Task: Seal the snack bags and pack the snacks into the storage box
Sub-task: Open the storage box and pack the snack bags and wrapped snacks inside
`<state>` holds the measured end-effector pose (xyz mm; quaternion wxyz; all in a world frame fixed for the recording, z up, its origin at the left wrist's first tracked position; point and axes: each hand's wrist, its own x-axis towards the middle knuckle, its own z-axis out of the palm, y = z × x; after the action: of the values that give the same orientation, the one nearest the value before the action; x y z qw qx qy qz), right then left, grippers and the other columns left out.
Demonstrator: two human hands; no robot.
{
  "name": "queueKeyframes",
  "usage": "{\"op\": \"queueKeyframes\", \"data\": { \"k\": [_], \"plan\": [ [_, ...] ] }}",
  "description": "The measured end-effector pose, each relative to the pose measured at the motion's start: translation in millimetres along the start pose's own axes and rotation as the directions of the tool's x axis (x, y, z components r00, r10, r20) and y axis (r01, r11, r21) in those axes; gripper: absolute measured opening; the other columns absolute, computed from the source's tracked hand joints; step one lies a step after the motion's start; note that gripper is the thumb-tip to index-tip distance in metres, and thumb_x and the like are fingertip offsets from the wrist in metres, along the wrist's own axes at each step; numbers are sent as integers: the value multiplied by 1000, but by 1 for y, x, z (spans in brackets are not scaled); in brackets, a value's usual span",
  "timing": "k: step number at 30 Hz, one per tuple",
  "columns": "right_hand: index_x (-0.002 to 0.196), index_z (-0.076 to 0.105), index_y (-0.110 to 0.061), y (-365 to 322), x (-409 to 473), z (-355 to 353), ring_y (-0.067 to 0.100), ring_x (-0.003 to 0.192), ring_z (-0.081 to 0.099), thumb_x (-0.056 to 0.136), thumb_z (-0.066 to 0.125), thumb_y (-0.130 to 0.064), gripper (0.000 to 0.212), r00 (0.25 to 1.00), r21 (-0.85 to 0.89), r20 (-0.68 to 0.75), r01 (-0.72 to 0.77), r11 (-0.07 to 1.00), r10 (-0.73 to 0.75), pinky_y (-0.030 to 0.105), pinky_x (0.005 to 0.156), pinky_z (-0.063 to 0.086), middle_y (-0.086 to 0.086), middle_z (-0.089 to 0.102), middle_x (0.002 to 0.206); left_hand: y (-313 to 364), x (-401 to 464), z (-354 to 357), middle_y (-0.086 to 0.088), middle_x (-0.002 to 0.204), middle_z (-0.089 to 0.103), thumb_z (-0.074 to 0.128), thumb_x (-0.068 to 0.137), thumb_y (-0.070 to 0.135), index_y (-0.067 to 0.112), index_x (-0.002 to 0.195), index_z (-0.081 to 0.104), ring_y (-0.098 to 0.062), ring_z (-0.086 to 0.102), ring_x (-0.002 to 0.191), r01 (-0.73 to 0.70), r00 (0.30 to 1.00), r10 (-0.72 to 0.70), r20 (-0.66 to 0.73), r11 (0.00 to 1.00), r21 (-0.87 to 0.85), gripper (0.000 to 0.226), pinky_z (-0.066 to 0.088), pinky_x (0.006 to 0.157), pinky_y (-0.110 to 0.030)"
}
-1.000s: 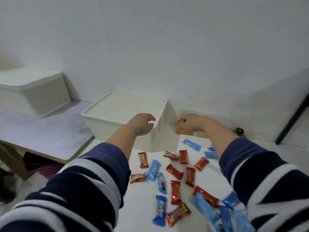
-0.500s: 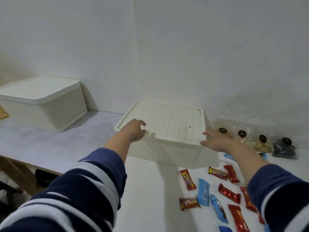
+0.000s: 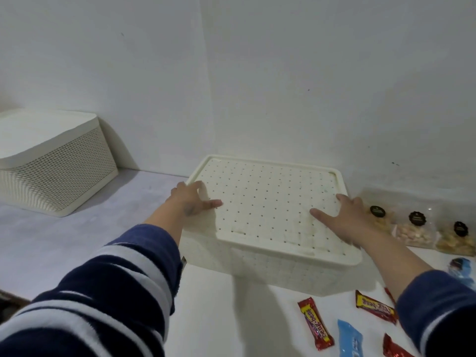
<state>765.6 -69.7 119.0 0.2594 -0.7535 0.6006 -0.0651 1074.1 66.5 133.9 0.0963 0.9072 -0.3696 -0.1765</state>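
The storage box (image 3: 260, 264) is sitting on the white table (image 3: 231, 318) near the far wall, its perforated lid (image 3: 268, 204) closed. The lid is being touched on both sides: the left hand (image 3: 192, 202) is spread over its left edge, the right hand (image 3: 345, 215) is lying flat and open on its right part; nothing is being gripped. Clear snack bags (image 3: 417, 228) are lying just right of the box. Wrapped snack bars (image 3: 315, 323) are lying nearer, to the right. A second lidded box (image 3: 51, 161) is standing far left.
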Motion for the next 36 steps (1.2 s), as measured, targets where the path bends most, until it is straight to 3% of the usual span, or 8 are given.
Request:
{"op": "queueKeyframes", "data": {
  "k": [9,13,17,24,29,36],
  "plan": [
    [146,29,-14,-25,-5,-18,38,135,25,77,49,-74,94,992,-110,-108,-83,990,71,47,102,37,14,31,146,2,6,-13,-6,152,27,80,57,59,25,144,37,-31,37,135,3,998,-23,-55,941,-339,103,37,109,-44],
    [147,28,-12,-50,-27,-55,37,132,26,78,49,-74,95,975,-140,-213,-98,985,66,46,99,38,16,32,144,5,-13,-38,-8,150,29,78,60,61,22,145,36,-33,43,130,-94,989,39,-146,915,-392,103,41,106,-44],
    [145,28,-14,-57,-69,-60,36,132,28,78,54,-71,91,969,-101,-228,-125,987,99,44,99,37,16,35,142,-11,-54,-53,-11,147,26,77,64,58,23,146,34,-37,42,130,-146,977,71,-203,910,-387,99,40,105,-47],
    [146,25,-19,-50,-174,8,38,138,29,71,62,-70,98,976,-2,-164,-145,989,143,49,105,39,12,32,150,-103,-138,-23,-12,146,25,75,69,56,26,146,31,-35,42,128,-140,978,67,-199,914,-381,94,40,105,-45],
    [148,19,-25,-51,-242,66,36,136,27,77,65,-61,92,972,-2,-180,-157,988,154,48,102,36,13,30,148,-173,-187,14,-10,144,26,76,71,51,27,145,32,-32,37,131,-152,972,61,-226,899,-411,90,39,106,-44],
    [150,13,-30,-45,-293,142,36,138,24,75,66,-61,97,976,-64,-100,-199,978,192,51,105,34,14,26,151,-252,-223,60,-12,145,22,78,70,49,28,145,32,-34,36,132,-54,994,12,-111,921,-387,91,40,106,-44]
  ]
}}
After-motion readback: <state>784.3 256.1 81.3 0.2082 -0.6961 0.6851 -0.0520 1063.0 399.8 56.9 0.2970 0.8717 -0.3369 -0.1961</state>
